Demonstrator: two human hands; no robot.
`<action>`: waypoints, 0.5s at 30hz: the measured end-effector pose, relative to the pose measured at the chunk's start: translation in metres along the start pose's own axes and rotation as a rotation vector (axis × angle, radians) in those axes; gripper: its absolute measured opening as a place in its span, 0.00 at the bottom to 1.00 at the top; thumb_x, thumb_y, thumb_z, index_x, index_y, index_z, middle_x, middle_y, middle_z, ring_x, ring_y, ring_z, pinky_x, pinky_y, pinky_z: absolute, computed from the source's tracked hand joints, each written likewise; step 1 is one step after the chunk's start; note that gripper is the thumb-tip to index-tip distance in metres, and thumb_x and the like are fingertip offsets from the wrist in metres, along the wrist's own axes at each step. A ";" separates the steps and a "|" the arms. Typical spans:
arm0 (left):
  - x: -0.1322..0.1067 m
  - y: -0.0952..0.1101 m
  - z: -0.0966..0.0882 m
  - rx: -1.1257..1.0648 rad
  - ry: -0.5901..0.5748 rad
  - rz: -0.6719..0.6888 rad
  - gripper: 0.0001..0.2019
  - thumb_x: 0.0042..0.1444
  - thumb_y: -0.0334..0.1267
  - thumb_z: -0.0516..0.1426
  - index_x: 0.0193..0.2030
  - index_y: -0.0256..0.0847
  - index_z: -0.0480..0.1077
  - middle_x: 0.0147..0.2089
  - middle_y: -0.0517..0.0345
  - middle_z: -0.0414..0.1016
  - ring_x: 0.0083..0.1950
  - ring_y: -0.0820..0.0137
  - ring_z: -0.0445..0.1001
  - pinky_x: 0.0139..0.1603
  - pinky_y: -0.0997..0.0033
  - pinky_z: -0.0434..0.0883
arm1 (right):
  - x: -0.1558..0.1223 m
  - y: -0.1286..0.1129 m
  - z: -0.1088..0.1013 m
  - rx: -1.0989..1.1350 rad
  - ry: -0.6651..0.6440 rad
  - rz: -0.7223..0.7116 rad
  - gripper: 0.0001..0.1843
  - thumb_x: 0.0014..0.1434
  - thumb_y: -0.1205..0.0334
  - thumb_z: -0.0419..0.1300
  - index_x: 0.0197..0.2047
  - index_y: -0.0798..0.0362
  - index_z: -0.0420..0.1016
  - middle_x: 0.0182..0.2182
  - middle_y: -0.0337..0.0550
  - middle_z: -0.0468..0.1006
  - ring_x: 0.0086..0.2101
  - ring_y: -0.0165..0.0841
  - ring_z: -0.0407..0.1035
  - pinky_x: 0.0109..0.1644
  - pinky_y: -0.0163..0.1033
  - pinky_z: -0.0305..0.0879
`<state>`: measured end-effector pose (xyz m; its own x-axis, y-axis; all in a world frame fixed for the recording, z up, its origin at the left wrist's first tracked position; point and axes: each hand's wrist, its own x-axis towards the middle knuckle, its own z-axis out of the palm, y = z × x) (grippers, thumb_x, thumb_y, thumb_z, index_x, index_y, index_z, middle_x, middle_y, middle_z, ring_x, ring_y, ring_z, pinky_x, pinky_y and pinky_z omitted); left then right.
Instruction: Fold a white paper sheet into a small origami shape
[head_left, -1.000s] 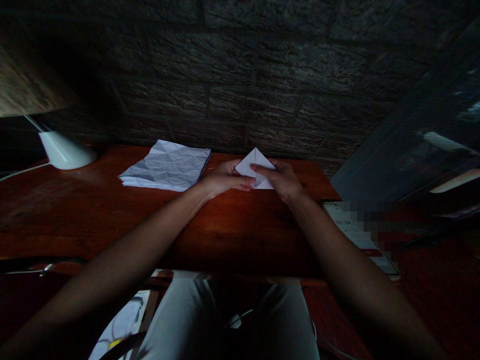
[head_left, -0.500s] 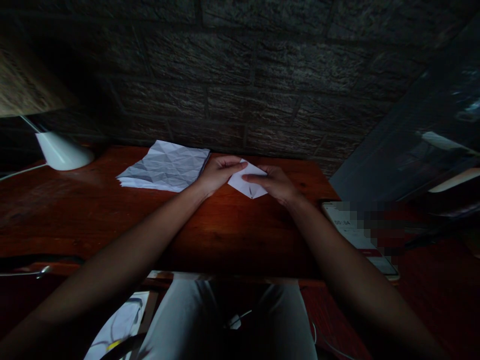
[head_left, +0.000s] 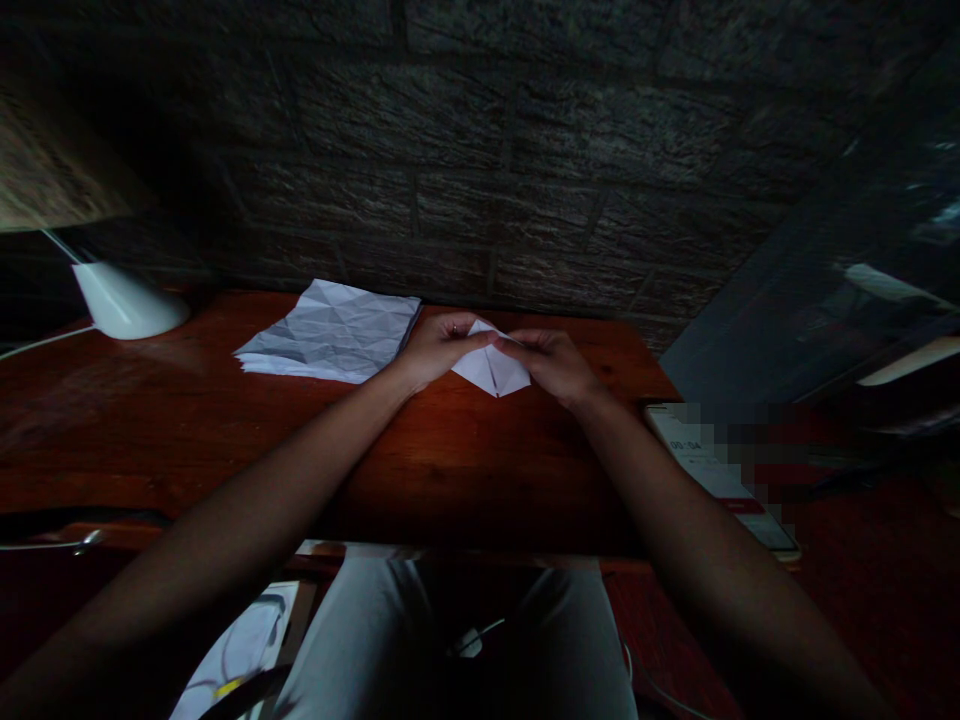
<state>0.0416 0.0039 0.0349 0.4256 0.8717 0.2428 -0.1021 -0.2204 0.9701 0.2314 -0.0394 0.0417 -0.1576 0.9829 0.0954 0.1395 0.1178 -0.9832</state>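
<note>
A small folded white paper [head_left: 491,372] is held between my two hands above the wooden table, one corner pointing down towards me. A dark slit or line runs up its middle from that corner. My left hand [head_left: 437,350] grips its left upper edge, thumb lying across the front. From the other side my right hand [head_left: 551,362] pinches the upper right edge, and the two thumb tips almost meet near the top. Most of the fingers behind the paper are hidden. Left of my left hand lies a stack of creased paper sheets [head_left: 337,325].
The wooden table [head_left: 450,470] stands against a dark stone-block wall [head_left: 480,130]. A lamp with a white base [head_left: 127,300] is at the left. At the right edge lies a phone-like device [head_left: 697,465], partly pixelated. Below the table, papers in a box [head_left: 240,640] are visible.
My right thumb has moved up from the paper's middle to its top edge. The paper has shifted slightly left, and more of its dark centre line shows.
</note>
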 end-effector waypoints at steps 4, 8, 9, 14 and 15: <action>0.000 0.001 -0.001 0.016 0.044 -0.013 0.15 0.48 0.48 0.70 0.37 0.39 0.82 0.37 0.55 0.84 0.36 0.68 0.78 0.40 0.69 0.72 | 0.001 0.001 0.000 -0.011 0.025 0.002 0.24 0.48 0.39 0.73 0.37 0.51 0.85 0.30 0.40 0.82 0.28 0.31 0.70 0.33 0.38 0.63; 0.000 0.003 -0.001 -0.027 0.061 -0.035 0.14 0.48 0.47 0.71 0.36 0.39 0.82 0.36 0.56 0.84 0.35 0.69 0.78 0.40 0.69 0.72 | 0.002 0.001 0.001 0.023 0.040 -0.002 0.22 0.49 0.41 0.73 0.38 0.50 0.85 0.32 0.41 0.83 0.30 0.33 0.72 0.36 0.39 0.65; 0.000 0.003 -0.001 -0.033 0.067 -0.033 0.13 0.48 0.46 0.71 0.35 0.39 0.82 0.36 0.56 0.84 0.35 0.70 0.78 0.40 0.69 0.73 | 0.001 0.001 0.000 0.028 0.040 -0.002 0.21 0.49 0.42 0.73 0.38 0.50 0.85 0.32 0.41 0.83 0.30 0.33 0.72 0.36 0.40 0.65; -0.001 0.002 -0.001 0.025 0.090 0.003 0.12 0.49 0.44 0.71 0.36 0.39 0.83 0.37 0.54 0.85 0.35 0.69 0.79 0.40 0.68 0.73 | 0.001 0.001 -0.001 0.022 0.062 -0.004 0.20 0.48 0.43 0.74 0.37 0.50 0.85 0.30 0.40 0.82 0.28 0.31 0.70 0.34 0.38 0.64; -0.001 0.002 -0.001 0.025 0.082 -0.001 0.12 0.49 0.44 0.71 0.36 0.40 0.83 0.38 0.54 0.86 0.36 0.68 0.79 0.41 0.67 0.74 | 0.001 0.002 -0.002 0.019 0.067 -0.006 0.20 0.48 0.43 0.74 0.36 0.50 0.85 0.30 0.40 0.82 0.28 0.31 0.70 0.33 0.38 0.64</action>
<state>0.0402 0.0035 0.0363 0.3505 0.9046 0.2425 -0.0788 -0.2296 0.9701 0.2331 -0.0379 0.0405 -0.0920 0.9895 0.1110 0.1201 0.1217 -0.9853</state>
